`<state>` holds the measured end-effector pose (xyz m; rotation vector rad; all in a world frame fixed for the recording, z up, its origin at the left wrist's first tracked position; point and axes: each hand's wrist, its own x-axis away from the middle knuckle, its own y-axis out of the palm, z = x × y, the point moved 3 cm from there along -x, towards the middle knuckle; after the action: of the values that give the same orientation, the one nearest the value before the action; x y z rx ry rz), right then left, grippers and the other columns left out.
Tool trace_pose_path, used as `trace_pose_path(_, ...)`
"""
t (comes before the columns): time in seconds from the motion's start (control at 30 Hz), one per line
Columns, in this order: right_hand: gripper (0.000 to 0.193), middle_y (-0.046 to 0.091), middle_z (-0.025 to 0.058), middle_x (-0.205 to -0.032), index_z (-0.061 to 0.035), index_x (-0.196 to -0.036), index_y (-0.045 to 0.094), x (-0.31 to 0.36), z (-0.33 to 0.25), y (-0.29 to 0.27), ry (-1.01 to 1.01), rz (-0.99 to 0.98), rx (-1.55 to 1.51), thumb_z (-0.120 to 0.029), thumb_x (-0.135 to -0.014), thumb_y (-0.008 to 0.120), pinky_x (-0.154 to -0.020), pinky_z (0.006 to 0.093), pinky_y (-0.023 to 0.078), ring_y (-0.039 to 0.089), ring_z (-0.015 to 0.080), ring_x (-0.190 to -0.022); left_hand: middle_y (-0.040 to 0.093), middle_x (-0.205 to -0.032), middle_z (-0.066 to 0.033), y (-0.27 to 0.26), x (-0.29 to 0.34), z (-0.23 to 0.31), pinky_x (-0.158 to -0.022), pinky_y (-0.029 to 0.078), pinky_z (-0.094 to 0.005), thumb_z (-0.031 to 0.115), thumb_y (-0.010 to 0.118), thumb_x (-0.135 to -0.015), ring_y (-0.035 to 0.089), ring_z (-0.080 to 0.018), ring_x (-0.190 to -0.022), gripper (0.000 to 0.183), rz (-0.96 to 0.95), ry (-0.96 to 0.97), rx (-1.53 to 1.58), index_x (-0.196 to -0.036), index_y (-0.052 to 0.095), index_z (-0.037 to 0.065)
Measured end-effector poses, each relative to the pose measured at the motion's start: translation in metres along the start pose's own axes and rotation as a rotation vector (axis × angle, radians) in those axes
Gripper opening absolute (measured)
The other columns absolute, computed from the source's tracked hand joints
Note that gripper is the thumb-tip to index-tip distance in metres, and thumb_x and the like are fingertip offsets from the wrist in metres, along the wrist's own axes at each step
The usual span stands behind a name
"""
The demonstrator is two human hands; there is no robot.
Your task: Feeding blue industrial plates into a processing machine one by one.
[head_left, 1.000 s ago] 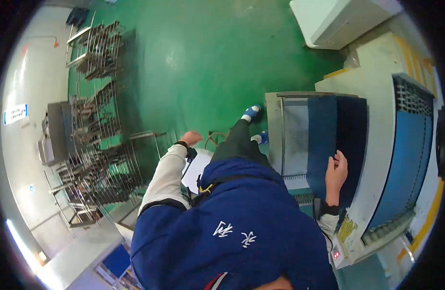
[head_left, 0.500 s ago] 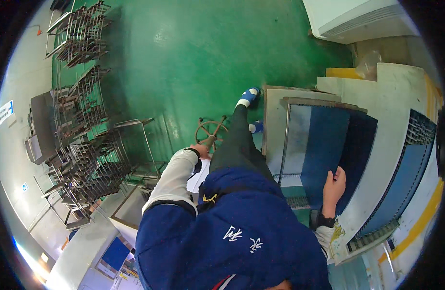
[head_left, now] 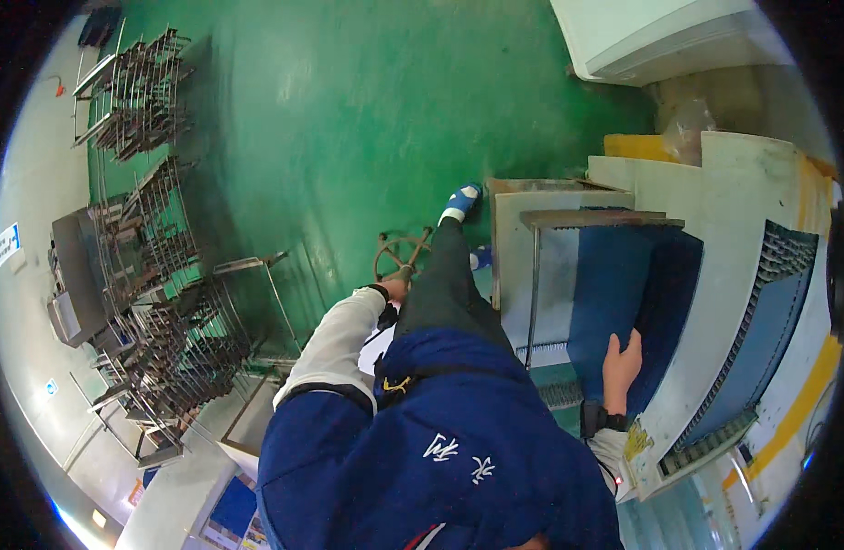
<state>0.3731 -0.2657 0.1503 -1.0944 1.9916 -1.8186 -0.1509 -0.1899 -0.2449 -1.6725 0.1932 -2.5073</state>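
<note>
At the lower middle my left hand [head_left: 397,290] is closed round the post of a brown spoked ring with knobbed ends [head_left: 403,247], which looks like a stool base. My leg hides part of the ring. A pale flat piece [head_left: 376,348] shows below that hand, mostly covered by my sleeve and jacket. On the right, my right hand [head_left: 622,367] is raised, thumb apart from the fingers, holding nothing. Beneath and beside it stand the dark blue panels [head_left: 610,275] of a metal-framed rack [head_left: 535,284]; whether the hand touches them I cannot tell.
Stacked metal racks [head_left: 156,293] line the left wall, with a grey box [head_left: 74,275] beside them. Pale machine housing [head_left: 729,247] with toothed strips [head_left: 789,252] runs along the right. A white cabinet [head_left: 660,32] stands at the far right on the green floor [head_left: 349,110].
The view has shifted slightly. The spoked ring is now more covered by my leg and left hand. My right hand's thumb has spread further from the fingers.
</note>
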Motion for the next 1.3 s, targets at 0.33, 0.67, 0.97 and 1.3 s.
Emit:
trace_pose_path(0.33,0.036,0.057,0.0242,-0.097,0.0057,-0.105,0.050,-0.002,-0.011,-0.002,0.035,0.095,-0.057,-0.017,-0.077,0.058,-0.077,0.0403,0.042,0.054,0.0386,-0.090,0.063,-0.084,-0.0166,-0.068,0.029,0.079,-0.064,0.047,-0.0392,0.034,0.036,-0.086,0.061,-0.0296,-0.078,0.039,-0.147,-0.293,0.474,-0.099,0.057,0.003)
trace_pose_path(0.67,0.023,0.057,0.0247,-0.075,0.0043,-0.084,0.057,-0.001,0.019,0.019,0.066,0.100,0.003,-0.018,-0.077,0.057,-0.063,0.0448,0.042,0.054,0.0415,-0.072,0.063,-0.091,-0.0112,-0.057,0.012,0.029,-0.068,0.043,-0.0395,0.026,0.050,-0.079,0.058,-0.0235,-0.083,0.031,-0.346,0.120,0.209,-0.101,0.058,0.006)
trace_pose_path(0.97,0.027,0.059,0.0236,-0.078,0.0042,-0.082,0.060,-0.003,0.013,0.009,0.208,0.091,-0.113,-0.019,-0.070,0.063,-0.068,0.0407,0.044,0.057,0.0388,-0.076,0.063,-0.083,-0.0147,-0.084,-0.047,0.004,-0.065,0.046,-0.0420,0.028,0.054,-0.075,0.060,-0.0304,-0.077,0.027,-0.380,0.233,-0.674,-0.087,0.063,0.005)
trace_pose_path(1.3,0.028,0.062,0.0164,-0.080,-0.0020,-0.082,0.062,0.007,0.026,0.023,0.338,0.191,0.010,-0.023,-0.065,0.069,-0.069,0.0421,0.044,0.058,0.0345,-0.079,0.063,-0.084,-0.0073,-0.202,0.010,0.062,-0.058,0.047,-0.0332,0.024,0.061,-0.068,0.058,-0.0194,-0.069,0.030,-0.148,0.136,-0.163,-0.094,0.062,0.009)
